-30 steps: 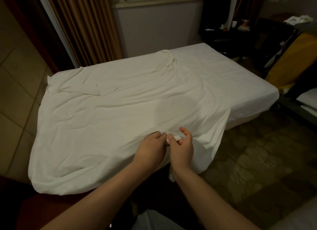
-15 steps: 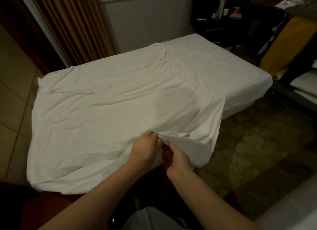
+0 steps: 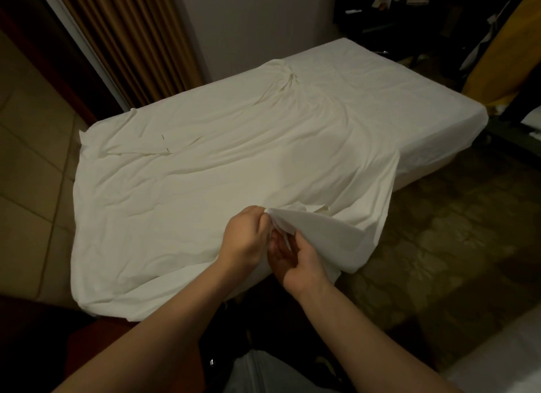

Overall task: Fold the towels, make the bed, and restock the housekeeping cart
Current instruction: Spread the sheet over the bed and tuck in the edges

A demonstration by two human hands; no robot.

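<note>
While a sheet [image 3: 205, 187] drapes the bed [image 3: 415, 105], left hand [image 3: 243, 243] pinching its corner, right hand [image 3: 298, 261] fingers gripping it.

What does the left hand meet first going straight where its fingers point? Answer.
The left hand meets the lifted flap of the sheet, which it pinches; the right hand lies close beside, depth unclear.

Thin white cloth for the sheet [image 3: 205, 173]: matt, soft, heavily creased, bunched into folds near the far end. Smoother, tighter white cloth over the bed [image 3: 424, 105] beneath. Pleated brown fabric for the curtain [image 3: 131, 41], dull, with a faint sheen along the ridges. Smooth beige tiles [image 3: 29, 187] at left, slightly glossy. Patterned carpet [image 3: 453, 246] at right, matt and rough-looking.
</note>
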